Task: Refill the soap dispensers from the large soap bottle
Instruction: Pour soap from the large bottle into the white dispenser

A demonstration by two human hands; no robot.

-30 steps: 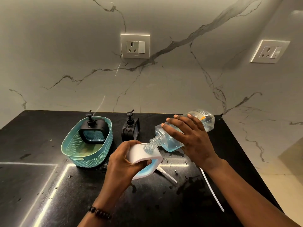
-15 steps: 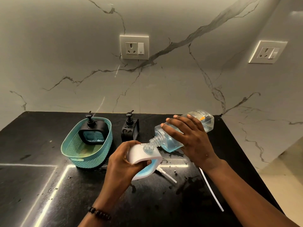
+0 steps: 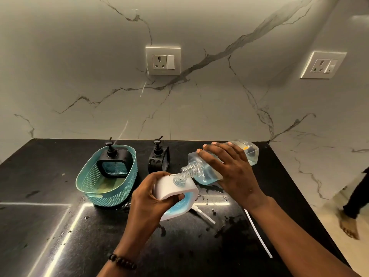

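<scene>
left hand (image 3: 148,198): fingers curled round white dispenser (image 3: 175,188), held above worktop (image 3: 50,226) | right hand (image 3: 232,172): large bottle (image 3: 203,170) gripped, tipped, neck at dispenser's opening | two black dispensers at 11 o'clock: one (image 3: 113,162) in teal basket (image 3: 111,196), one (image 3: 158,158) beside it

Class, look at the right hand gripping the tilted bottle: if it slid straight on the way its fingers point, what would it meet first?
The right hand points up-left over the large soap bottle. Going on, it would probably first meet the black pump dispenser standing by the wall, though depth is hard to judge from this one view.
</scene>
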